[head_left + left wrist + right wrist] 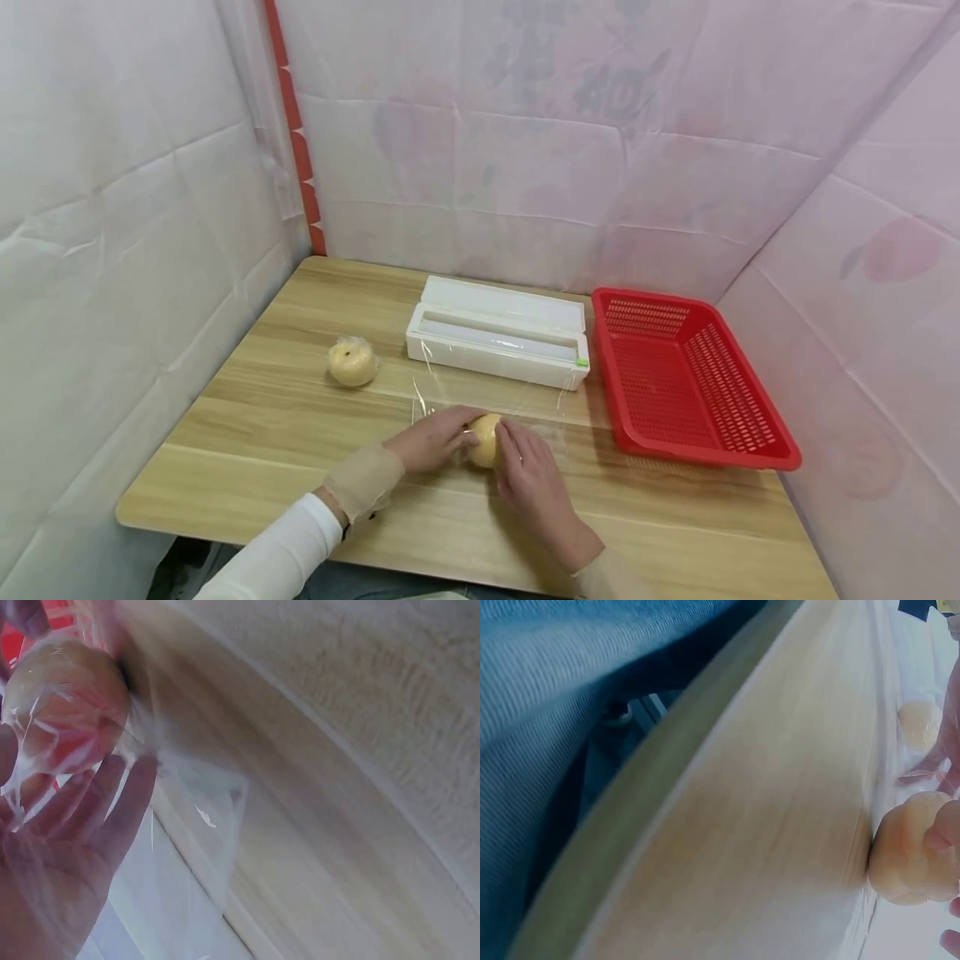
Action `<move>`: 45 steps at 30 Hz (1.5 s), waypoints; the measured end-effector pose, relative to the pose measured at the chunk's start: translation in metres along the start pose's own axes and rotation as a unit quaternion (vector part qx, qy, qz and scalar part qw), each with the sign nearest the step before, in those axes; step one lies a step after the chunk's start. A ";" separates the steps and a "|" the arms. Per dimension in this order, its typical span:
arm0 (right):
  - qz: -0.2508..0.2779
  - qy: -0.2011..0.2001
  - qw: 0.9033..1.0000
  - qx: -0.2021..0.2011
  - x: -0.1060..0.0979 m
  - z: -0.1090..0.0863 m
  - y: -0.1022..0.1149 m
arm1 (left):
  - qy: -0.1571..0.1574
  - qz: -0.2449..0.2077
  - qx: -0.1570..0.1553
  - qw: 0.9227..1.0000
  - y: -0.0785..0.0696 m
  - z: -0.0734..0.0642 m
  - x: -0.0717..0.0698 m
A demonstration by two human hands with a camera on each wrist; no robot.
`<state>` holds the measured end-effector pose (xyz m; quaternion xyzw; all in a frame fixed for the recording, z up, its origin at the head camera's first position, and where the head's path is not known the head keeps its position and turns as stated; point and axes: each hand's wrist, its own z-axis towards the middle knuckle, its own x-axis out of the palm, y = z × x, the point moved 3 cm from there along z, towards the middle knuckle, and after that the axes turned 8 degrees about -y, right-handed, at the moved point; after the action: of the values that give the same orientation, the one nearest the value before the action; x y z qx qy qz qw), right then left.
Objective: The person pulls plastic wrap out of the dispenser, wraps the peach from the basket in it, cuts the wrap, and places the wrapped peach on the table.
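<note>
A round, pale yellow fruit [486, 442] sits near the table's front, between the two hands. My left hand [433, 438] holds its left side, and my right hand [534, 479] grips the opposite side. Clear cling film [206, 817] lies over the fruit and across the left fingers in the left wrist view. In the right wrist view, the fruit [904, 847] touches the table, with a thumb against it. Beyond the hands, film stretches toward a white cling film box [495, 354] whose lid is raised. Exactly where the film ends under the fruit is hidden.
Another yellow fruit [352, 362], wrapped in film, stands on the wooden table [262, 450] at the left. A red plastic basket [618, 392] is at the right, beside the box. White cloth walls [480, 167] enclose the back and sides.
</note>
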<state>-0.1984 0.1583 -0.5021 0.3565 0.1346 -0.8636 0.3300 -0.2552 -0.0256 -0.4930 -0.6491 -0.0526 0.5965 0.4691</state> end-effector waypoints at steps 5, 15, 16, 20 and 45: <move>-0.012 -0.001 1.000 0.002 0.003 0.003 -0.003 | 0.000 0.008 -0.006 1.000 0.009 -0.005 -0.008; -0.039 0.035 0.998 0.041 0.008 0.007 -0.007 | 0.022 -0.063 -0.050 0.996 0.034 -0.014 -0.033; -0.040 0.040 0.997 0.045 0.008 0.007 -0.007 | 0.023 -0.078 -0.058 0.995 0.037 -0.015 -0.035; -0.033 0.051 0.997 0.054 0.011 0.008 -0.008 | 0.016 -0.142 -0.108 0.984 0.049 -0.017 -0.046; -0.011 0.031 0.998 0.048 0.017 0.016 -0.016 | -0.174 0.258 0.241 0.919 -0.033 -0.002 0.003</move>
<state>-0.2271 0.1547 -0.5028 0.3973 0.1065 -0.8611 0.2988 -0.2361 -0.0069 -0.4729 -0.3931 0.1816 0.7951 0.4246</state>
